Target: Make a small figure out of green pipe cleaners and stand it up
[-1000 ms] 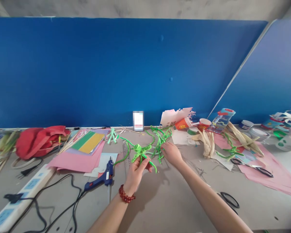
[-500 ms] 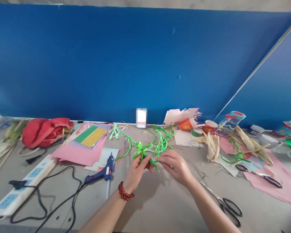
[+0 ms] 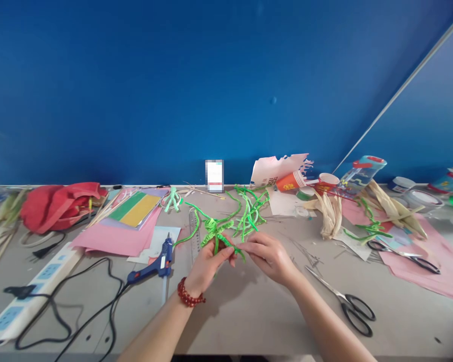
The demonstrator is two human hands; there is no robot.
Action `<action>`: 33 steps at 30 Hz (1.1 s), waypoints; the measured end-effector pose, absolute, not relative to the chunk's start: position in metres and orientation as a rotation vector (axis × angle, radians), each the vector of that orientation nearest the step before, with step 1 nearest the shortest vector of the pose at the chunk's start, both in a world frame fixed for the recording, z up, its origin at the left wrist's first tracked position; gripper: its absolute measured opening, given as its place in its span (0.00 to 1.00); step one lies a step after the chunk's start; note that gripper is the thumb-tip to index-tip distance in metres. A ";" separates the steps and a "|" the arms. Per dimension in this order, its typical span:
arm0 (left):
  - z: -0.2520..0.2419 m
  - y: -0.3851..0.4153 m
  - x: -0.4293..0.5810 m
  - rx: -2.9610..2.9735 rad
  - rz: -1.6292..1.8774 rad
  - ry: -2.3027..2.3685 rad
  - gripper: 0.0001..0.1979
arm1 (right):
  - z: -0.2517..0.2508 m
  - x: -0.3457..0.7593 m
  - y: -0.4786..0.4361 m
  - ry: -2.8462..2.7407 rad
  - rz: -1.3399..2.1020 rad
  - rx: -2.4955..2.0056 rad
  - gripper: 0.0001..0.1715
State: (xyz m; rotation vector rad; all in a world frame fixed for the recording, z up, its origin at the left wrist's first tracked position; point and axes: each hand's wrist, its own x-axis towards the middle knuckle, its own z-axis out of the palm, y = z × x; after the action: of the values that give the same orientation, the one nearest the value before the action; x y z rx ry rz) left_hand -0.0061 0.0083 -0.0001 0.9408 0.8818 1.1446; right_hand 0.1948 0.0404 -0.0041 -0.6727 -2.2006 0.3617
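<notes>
1. Far left: red bag [image 3: 60, 203] at the back, power strip [image 3: 26, 296] near the front edge of the table [image 3: 249, 311].
2. Pink paper [image 3: 113, 239], then the blue glue gun [image 3: 153, 264] lying flat beside it.
3. My left hand [image 3: 207, 264] is pinched on the green pipe-cleaner figure [image 3: 216, 232] from below, holding it up at table centre.
4. My right hand [image 3: 270, 256] pinches one strand of the same figure, with the fingertips of both hands almost touching.
5. Loose green pipe cleaners [image 3: 251, 211] lie just behind the hands.
6. Scissors [image 3: 347, 301] lie right of my right forearm, with corn husks [image 3: 328, 218] further back.
</notes>
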 end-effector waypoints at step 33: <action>0.004 0.006 -0.005 0.713 1.028 0.721 0.12 | -0.007 0.186 0.034 -2.173 0.176 -0.590 0.15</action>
State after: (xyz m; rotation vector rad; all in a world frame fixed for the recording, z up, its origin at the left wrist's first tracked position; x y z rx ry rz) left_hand -0.0050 0.0057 0.0038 0.7134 0.7211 1.0280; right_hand 0.1859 0.0339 -0.0072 -0.5900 -2.1732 0.1756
